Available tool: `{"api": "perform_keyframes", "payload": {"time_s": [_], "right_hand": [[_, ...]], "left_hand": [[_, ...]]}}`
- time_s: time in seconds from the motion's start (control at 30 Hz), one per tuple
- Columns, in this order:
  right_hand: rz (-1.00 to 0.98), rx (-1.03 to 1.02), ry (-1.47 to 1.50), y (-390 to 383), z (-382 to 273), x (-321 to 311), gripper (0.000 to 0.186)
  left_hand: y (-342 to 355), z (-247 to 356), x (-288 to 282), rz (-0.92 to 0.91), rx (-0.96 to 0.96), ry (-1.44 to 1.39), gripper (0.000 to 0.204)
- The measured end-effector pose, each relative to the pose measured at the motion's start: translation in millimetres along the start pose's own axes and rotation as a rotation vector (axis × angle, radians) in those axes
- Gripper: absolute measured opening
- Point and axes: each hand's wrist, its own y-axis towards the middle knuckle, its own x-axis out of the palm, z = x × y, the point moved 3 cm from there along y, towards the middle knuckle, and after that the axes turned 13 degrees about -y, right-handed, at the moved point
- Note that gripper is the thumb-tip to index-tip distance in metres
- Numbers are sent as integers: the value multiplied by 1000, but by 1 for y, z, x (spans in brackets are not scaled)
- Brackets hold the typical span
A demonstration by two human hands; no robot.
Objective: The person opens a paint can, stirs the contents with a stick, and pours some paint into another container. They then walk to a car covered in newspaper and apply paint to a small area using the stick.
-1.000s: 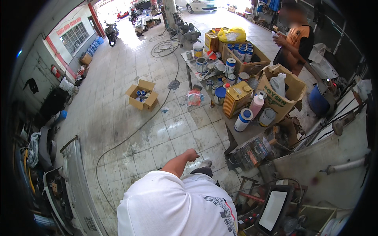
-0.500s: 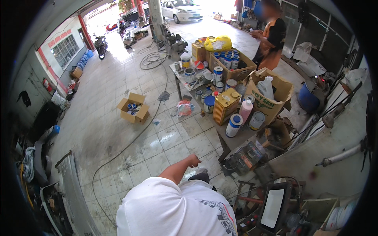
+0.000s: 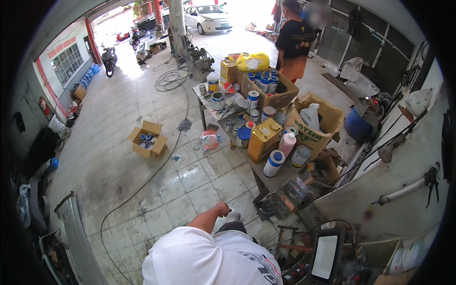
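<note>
My left hand (image 3: 222, 209) is over the tiled floor, in front of my white shirt (image 3: 199, 256). Its fingers are curled in, and nothing shows in them. My shoe (image 3: 233, 217) is just beyond it. No part of my right hand shows. To the right of the left hand, a worn low bench carries a paint can with a blue lid (image 3: 274, 164), a square yellow tin (image 3: 264, 138), a pink bottle (image 3: 287, 144) and several more cans. My hand touches none of these.
An open cardboard box (image 3: 148, 140) with cans sits on the floor. A long hose (image 3: 147, 183) crosses the tiles. A tablet-like white screen (image 3: 325, 256) stands at lower right. Another person (image 3: 293, 42) stands behind the bench. A bumper-like panel (image 3: 78, 232) leans at left.
The view has shifted slightly, so the bench and box sit further left. The other person has turned away and moved left. My left hand stays curled in front of me.
</note>
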Motion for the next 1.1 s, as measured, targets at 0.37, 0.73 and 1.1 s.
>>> {"api": "perform_keyframes", "payload": {"time_s": [0.37,0.73,1.1], "right_hand": [[-5,66,-200,3,75,-50,82],[-25,122,244,-28,25,-152,82],[-312,-336,1247,-157,-327,-344,107]], "left_hand": [[-6,2,-18,1,60,155,37],[25,-7,-66,-85,410,221,27],[-277,230,-69,-565,1549,247,90]]}}
